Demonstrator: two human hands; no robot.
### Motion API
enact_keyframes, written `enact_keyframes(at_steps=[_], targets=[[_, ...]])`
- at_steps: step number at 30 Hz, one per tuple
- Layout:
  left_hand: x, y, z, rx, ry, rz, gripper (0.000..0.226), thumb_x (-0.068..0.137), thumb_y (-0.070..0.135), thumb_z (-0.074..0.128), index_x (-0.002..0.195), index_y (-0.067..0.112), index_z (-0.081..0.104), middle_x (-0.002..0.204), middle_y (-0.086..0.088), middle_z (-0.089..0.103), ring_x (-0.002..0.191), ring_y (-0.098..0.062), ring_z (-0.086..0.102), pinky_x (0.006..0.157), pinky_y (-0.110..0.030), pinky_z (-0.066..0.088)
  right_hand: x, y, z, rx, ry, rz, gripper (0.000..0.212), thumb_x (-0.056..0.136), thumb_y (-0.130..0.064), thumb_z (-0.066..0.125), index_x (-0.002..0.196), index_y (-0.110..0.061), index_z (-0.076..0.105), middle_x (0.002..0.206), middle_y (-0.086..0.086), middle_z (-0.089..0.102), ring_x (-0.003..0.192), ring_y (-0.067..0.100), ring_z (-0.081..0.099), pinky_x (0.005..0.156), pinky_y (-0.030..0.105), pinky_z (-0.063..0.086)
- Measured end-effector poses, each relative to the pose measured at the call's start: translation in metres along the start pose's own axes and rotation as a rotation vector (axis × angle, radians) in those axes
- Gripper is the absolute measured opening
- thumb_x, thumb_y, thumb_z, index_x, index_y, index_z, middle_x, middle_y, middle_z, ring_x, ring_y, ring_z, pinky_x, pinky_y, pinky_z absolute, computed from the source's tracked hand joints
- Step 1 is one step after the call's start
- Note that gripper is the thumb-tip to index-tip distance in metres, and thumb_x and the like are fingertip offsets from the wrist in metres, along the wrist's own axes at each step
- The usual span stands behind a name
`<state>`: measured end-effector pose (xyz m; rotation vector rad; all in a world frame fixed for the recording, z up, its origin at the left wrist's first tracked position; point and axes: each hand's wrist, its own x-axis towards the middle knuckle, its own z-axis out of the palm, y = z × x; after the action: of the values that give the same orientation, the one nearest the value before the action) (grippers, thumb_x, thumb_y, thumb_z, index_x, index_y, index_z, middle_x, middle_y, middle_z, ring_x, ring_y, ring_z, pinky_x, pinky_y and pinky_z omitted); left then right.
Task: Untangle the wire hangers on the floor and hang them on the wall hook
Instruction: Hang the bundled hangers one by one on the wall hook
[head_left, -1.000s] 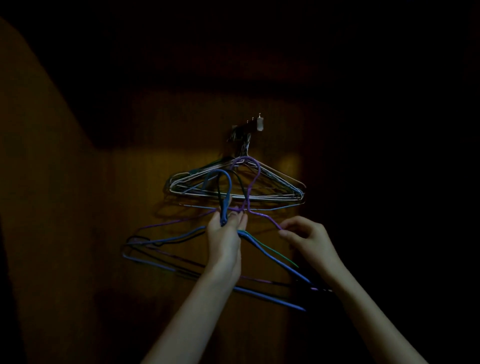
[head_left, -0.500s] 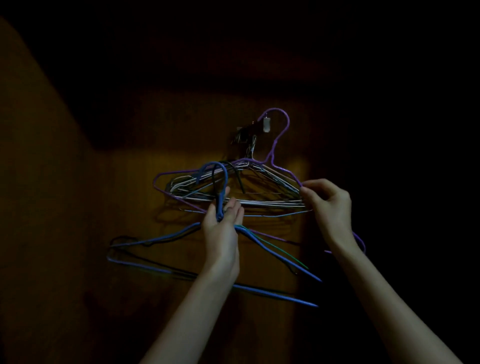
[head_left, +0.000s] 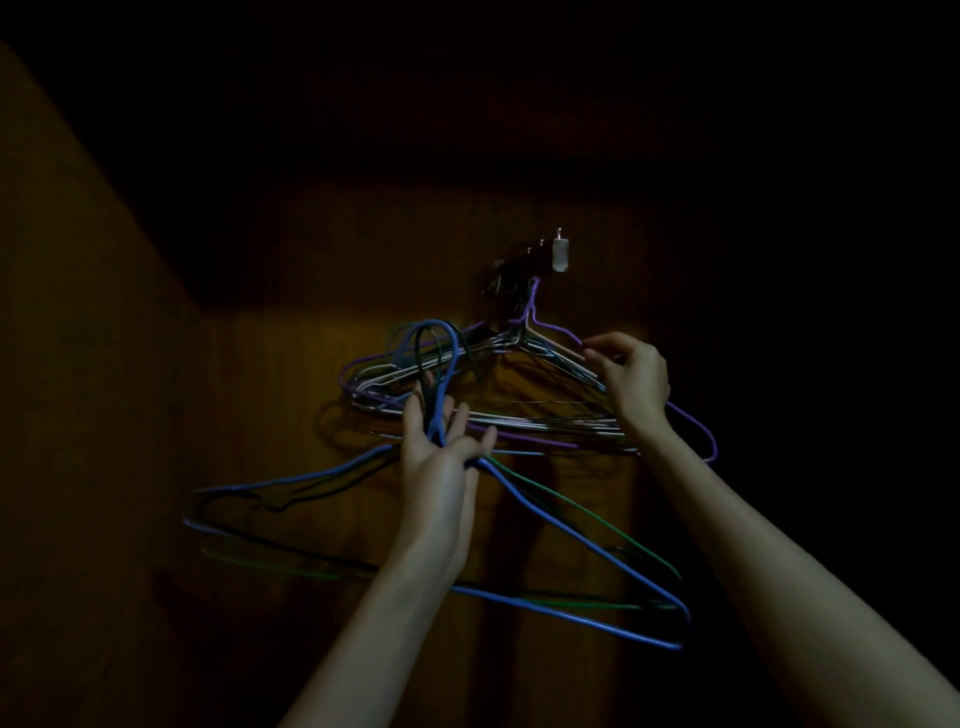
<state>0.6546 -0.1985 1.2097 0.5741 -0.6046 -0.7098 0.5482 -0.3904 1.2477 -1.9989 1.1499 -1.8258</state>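
**Dark wood wall, purple hanger on the hook**

Dim room, wooden wall (head_left: 260, 415) lit only around the wall hook (head_left: 560, 254). Purple hanger (head_left: 530, 312) hangs from the hook, in front of a bundle of silver hangers (head_left: 519, 415) below it. Your right hand (head_left: 636, 376), down-right of the hook, pinches the purple hanger's right shoulder. Your left hand (head_left: 441, 457), down-left of the hook, grips the necks of the blue hanger (head_left: 571, 540), green hanger (head_left: 597, 519) and a black hanger (head_left: 291, 540), all held below the hook, fingers partly extended.
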Motion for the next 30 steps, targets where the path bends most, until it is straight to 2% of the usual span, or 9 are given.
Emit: enact_keyframes(at_steps=[2, 6, 9, 13, 19, 22, 25, 27, 30], targets=[[0.003, 0.0, 0.0, 0.024, -0.017, 0.004, 0.083, 0.084, -0.029, 0.028, 0.149, 0.023, 0.018, 0.149, -0.012, 0.032, 0.136, -0.026, 0.036, 0.101, -0.046, 0.043, 0.005, 0.004, 0.007, -0.014, -0.044, -0.001, 0.014, 0.089, -0.023, 0.061, 0.1, -0.024, 0.069, 0.1, -0.006, 0.067, 0.087, 0.004, 0.054, 0.074, 0.031, 0.049], [0.009, -0.003, -0.001, 0.032, -0.039, 0.011, 0.081, 0.085, -0.028, 0.029, 0.149, 0.022, 0.019, 0.149, -0.012, 0.032, 0.137, -0.025, 0.035, 0.102, -0.048, 0.041, 0.008, 0.014, 0.018, 0.021, -0.157, -0.051, 0.015, 0.089, -0.014, 0.06, 0.101, -0.018, 0.067, 0.107, 0.0, 0.067, 0.098, 0.011, 0.06, 0.083, 0.039, 0.053], [0.009, -0.005, -0.001, 0.052, -0.057, 0.018, 0.076, 0.087, -0.025, 0.031, 0.147, 0.021, 0.023, 0.148, -0.012, 0.035, 0.136, -0.026, 0.037, 0.106, -0.047, 0.039, 0.009, 0.019, 0.021, 0.022, -0.178, -0.066, 0.016, 0.089, -0.013, 0.059, 0.102, -0.019, 0.066, 0.107, 0.002, 0.067, 0.099, 0.015, 0.061, 0.082, 0.041, 0.054], [0.008, -0.005, 0.0, 0.075, -0.065, 0.034, 0.074, 0.089, -0.022, 0.034, 0.148, 0.02, 0.022, 0.145, -0.013, 0.038, 0.133, -0.029, 0.04, 0.106, -0.042, 0.038, 0.01, 0.021, 0.022, -0.029, -0.174, -0.09, 0.015, 0.089, -0.015, 0.061, 0.101, -0.019, 0.067, 0.108, 0.004, 0.064, 0.098, 0.016, 0.06, 0.078, 0.035, 0.053], [0.002, -0.004, -0.001, 0.076, -0.085, 0.045, 0.074, 0.09, -0.02, 0.033, 0.149, 0.022, 0.017, 0.141, -0.016, 0.043, 0.129, -0.029, 0.046, 0.106, -0.037, 0.038, -0.001, 0.016, 0.01, -0.123, -0.205, -0.104, 0.035, 0.088, -0.017, 0.062, 0.122, -0.018, 0.061, 0.125, 0.009, 0.053, 0.116, 0.024, 0.05, 0.093, 0.04, 0.047], [-0.003, -0.003, 0.0, 0.056, -0.084, 0.041, 0.074, 0.091, -0.021, 0.031, 0.149, 0.022, 0.016, 0.138, -0.018, 0.046, 0.127, -0.029, 0.048, 0.104, -0.035, 0.039, -0.018, 0.001, -0.003, -0.077, -0.21, -0.116, 0.033, 0.087, -0.018, 0.063, 0.12, -0.016, 0.061, 0.122, 0.007, 0.053, 0.114, 0.019, 0.049, 0.095, 0.032, 0.043], [-0.008, -0.003, -0.001, 0.032, -0.085, 0.033, 0.074, 0.09, -0.021, 0.031, 0.149, 0.021, 0.016, 0.137, -0.019, 0.047, 0.127, -0.027, 0.047, 0.104, -0.034, 0.038, -0.047, -0.02, -0.019, 0.074, -0.262, -0.159, 0.025, 0.087, -0.013, 0.063, 0.112, -0.011, 0.064, 0.108, 0.001, 0.054, 0.09, 0.003, 0.051, 0.079, 0.003, 0.038], [-0.013, -0.004, -0.004, 0.04, -0.095, 0.034, 0.073, 0.09, -0.02, 0.033, 0.148, 0.022, 0.02, 0.136, -0.018, 0.049, 0.127, -0.025, 0.048, 0.105, -0.033, 0.037, -0.069, -0.031, -0.027, 0.148, -0.294, -0.175, 0.022, 0.086, -0.013, 0.064, 0.107, -0.015, 0.065, 0.103, -0.002, 0.058, 0.085, 0.003, 0.053, 0.071, 0.001, 0.038], [-0.021, -0.002, -0.008, 0.049, -0.109, 0.029, 0.07, 0.09, -0.02, 0.033, 0.146, 0.021, 0.025, 0.133, -0.016, 0.051, 0.126, -0.02, 0.049, 0.106, -0.031, 0.036, -0.101, -0.045, -0.037, 0.216, -0.426, -0.147, 0.017, 0.087, -0.015, 0.062, 0.103, -0.022, 0.064, 0.095, -0.014, 0.061, 0.087, -0.003, 0.056, 0.074, 0.006, 0.043]])
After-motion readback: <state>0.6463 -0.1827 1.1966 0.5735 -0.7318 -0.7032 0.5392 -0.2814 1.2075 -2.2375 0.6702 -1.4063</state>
